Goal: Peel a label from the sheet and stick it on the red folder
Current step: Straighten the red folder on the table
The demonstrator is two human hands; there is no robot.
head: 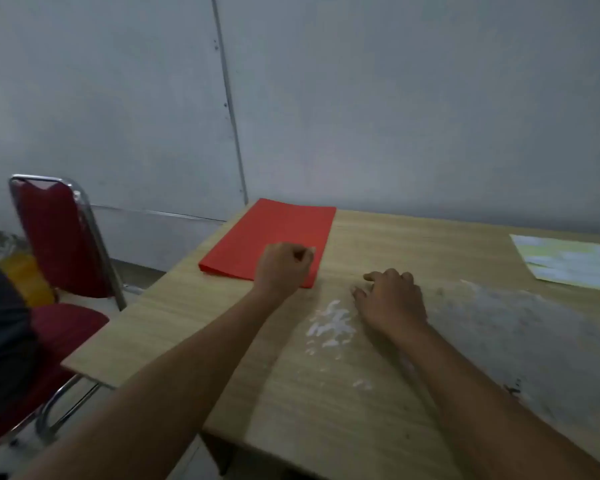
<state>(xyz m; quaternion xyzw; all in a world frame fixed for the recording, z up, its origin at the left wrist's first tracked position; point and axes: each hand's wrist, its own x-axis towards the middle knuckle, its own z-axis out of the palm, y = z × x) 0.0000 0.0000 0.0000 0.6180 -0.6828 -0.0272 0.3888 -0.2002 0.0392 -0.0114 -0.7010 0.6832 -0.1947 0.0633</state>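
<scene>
The red folder (pixel 274 237) lies flat at the table (pixel 413 244) far-left corner. The left hand (pixel 284 266) rests on the folder's near-right part, fingers curled; any pinched label cannot be told. The right hand (pixel 390 299) lies loosely spread on the table, right of the folder. The label sheet (pixel 572 261) lies well right of the folder.

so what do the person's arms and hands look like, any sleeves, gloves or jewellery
Both forearms are bare right up to the bottom edge of the picture, with no sleeves in view. The left hand and right hand have no gloves. No watch, ring or bracelet shows, though the picture is blurred.
</scene>
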